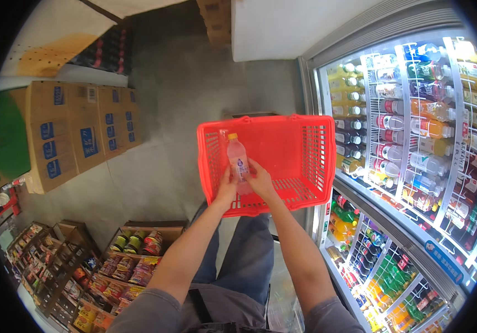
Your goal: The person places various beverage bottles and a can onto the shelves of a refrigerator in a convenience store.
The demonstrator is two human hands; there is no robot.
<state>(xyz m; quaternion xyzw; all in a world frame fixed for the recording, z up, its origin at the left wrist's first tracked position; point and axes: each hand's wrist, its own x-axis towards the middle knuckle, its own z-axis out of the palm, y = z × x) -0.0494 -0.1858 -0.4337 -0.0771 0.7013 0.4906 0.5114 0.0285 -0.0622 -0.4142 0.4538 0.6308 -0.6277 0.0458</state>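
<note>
A plastic drink bottle (237, 160) with a yellow cap and a label bearing writing is held over the inside of a red plastic shopping basket (265, 121). My left hand (226, 187) grips the bottle's lower left side. From the right, my right hand (259, 179) holds it too, fingers against the label. The cap points away from me, toward the basket's far left corner. No other item shows inside the basket. What supports the basket is hidden.
Lit drink coolers (388, 112) full of bottles stand along the right. Stacked cardboard cartons (84, 129) are at the left. A snack rack (126, 266) with packets and tubs stands at the lower left. A white cabinet or wall (267, 33) is at the top.
</note>
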